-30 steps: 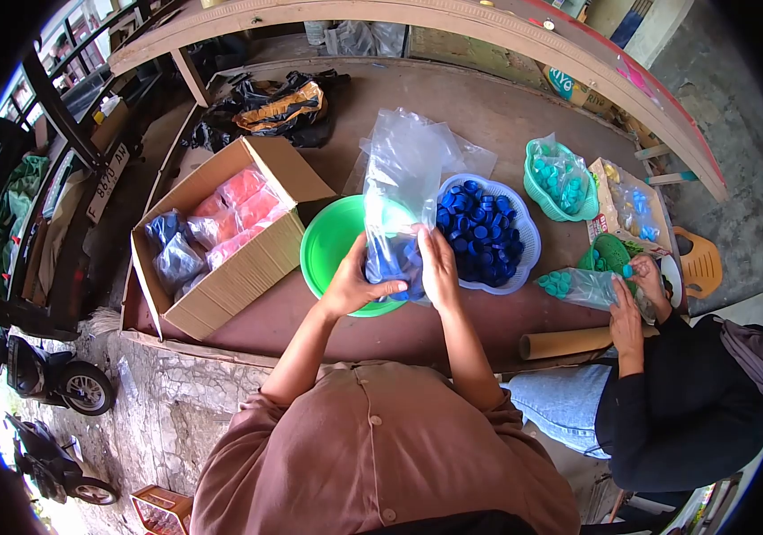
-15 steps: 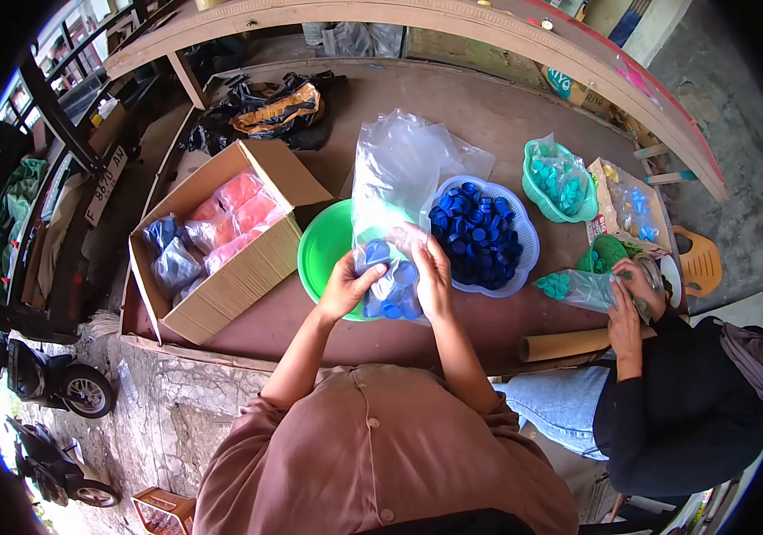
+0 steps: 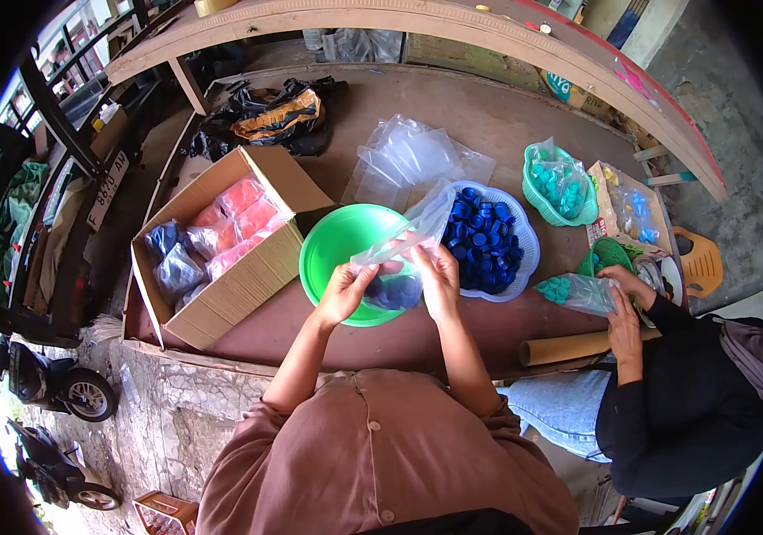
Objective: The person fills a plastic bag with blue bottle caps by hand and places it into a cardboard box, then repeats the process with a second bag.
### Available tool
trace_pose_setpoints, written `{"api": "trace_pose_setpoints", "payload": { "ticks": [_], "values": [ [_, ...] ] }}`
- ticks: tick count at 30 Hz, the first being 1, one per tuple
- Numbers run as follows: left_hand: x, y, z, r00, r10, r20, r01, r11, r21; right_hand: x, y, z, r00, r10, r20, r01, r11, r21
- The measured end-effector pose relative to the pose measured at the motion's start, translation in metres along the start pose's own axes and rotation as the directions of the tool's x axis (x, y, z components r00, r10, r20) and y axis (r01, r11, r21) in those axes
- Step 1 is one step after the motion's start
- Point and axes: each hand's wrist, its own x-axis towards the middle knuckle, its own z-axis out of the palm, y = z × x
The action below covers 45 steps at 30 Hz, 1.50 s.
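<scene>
Between my two hands is a clear plastic bag [image 3: 393,290] with blue caps in its bottom, held over the front of a green basin [image 3: 332,245]. My left hand [image 3: 343,292] grips the bag's left side, thumb on top. On the other side my right hand [image 3: 436,281] pinches the plastic, and the bag's loose upper part slants up to the right. Just right of it stands a pale blue basket [image 3: 528,245] full of dark blue bottle caps [image 3: 481,234]. More clear bags [image 3: 408,152] lie flat behind the basin.
An open cardboard box [image 3: 230,290] with bagged red and blue items stands left. Black plastic [image 3: 279,111] lies behind it. At right a co-worker's hands [image 3: 624,312] hold a bag of teal caps [image 3: 569,291], near a teal basket [image 3: 560,183] and a cardboard tube [image 3: 569,348].
The bag's upper part has swung from upright to slanting right, and its bottom has drawn up between my hands. The flat bags behind now show fully.
</scene>
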Motion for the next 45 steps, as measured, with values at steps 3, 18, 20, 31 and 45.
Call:
{"api": "trace_pose_setpoints", "payload": {
  "ticks": [3, 18, 20, 31, 45],
  "values": [
    [0.008, 0.005, -0.005, 0.992, -0.010, -0.126, 0.010, 1.000, -0.001, 0.004, -0.020, 0.016, 0.996, -0.076, -0.049, 0.065, 0.981, -0.182],
    [0.020, -0.002, -0.013, 0.829, 0.003, -0.560, -0.164, 0.957, -0.238, 0.010, 0.018, -0.006, 0.940, 0.228, 0.253, -0.088, 0.880, -0.466],
    [0.019, 0.008, -0.020, 0.870, 0.102, -0.483, -0.011, 0.982, 0.187, 0.009, 0.019, -0.007, 0.951, 0.181, 0.249, -0.045, 0.882, -0.470],
    [0.025, 0.021, -0.005, 0.797, 0.234, -0.556, -0.130, 0.967, 0.221, 0.003, 0.032, 0.007, 0.995, 0.081, 0.053, -0.062, 0.952, -0.300],
    [0.013, 0.017, -0.010, 0.935, -0.038, -0.354, -0.005, 0.993, -0.120, 0.003, 0.010, 0.020, 0.996, -0.064, 0.059, 0.082, 0.919, -0.385]
  ]
}}
